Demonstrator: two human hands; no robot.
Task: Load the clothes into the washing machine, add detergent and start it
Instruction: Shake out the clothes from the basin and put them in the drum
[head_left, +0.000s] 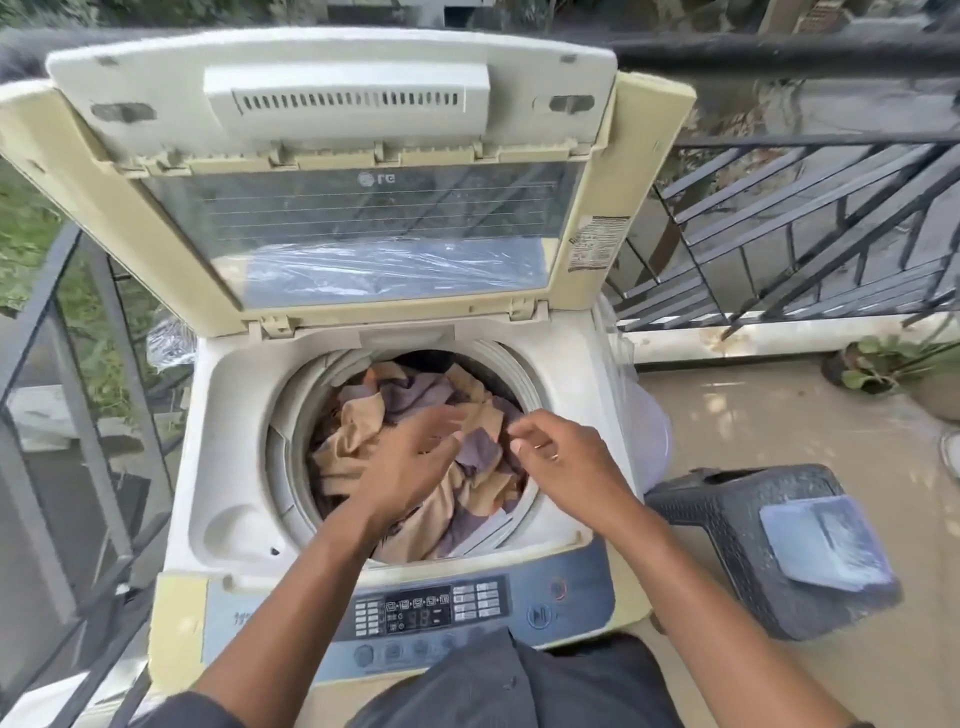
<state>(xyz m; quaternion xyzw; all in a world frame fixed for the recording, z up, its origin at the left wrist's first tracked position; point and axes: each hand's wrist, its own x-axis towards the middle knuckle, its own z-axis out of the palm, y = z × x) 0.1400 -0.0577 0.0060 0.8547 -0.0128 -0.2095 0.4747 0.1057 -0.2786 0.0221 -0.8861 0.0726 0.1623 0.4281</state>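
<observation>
Over the drum: your two hands hang above the clothes (415, 457).
Clothes: heaped inside the washing machine (234, 499), right under your fingers.
Left hand (410, 467): fingers spread wide, flat on the pile, holding nothing.
Right hand (558, 457): fingers curled narrow, just above the cloth, holding nothing that you can see.
Nearer hand: left.
Next: detergent, I think.

Clothes (415, 441) in washing machine (218, 415)
</observation>
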